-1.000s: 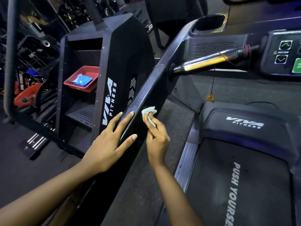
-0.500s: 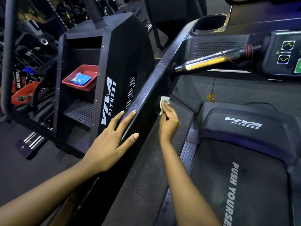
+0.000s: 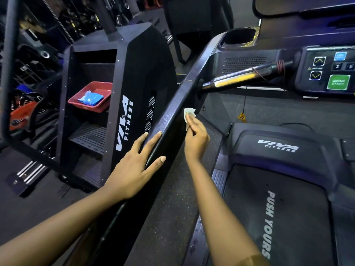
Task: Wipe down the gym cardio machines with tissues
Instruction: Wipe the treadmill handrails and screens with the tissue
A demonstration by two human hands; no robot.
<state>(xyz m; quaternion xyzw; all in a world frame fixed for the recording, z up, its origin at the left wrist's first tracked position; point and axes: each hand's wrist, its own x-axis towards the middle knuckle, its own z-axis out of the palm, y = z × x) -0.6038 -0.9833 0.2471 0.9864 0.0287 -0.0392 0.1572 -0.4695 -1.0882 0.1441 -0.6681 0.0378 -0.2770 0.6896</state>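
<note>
Our left hand [image 3: 134,167] rests straight-fingered on the treadmill rail [image 3: 171,116]; our right hand [image 3: 196,140] pinches a tissue [image 3: 189,112] against its inner side; a red tray [image 3: 103,87] sits leftward.

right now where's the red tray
Head view, left of centre: the red tray sits on a shelf of the black machine, holding a blue packet.

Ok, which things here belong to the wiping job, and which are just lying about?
In the job: tissue, pinched by right hand; treadmill side rail, with left hand resting on it.
Lying about: red tray holding blue packet; yellow clip on a cord.
</note>
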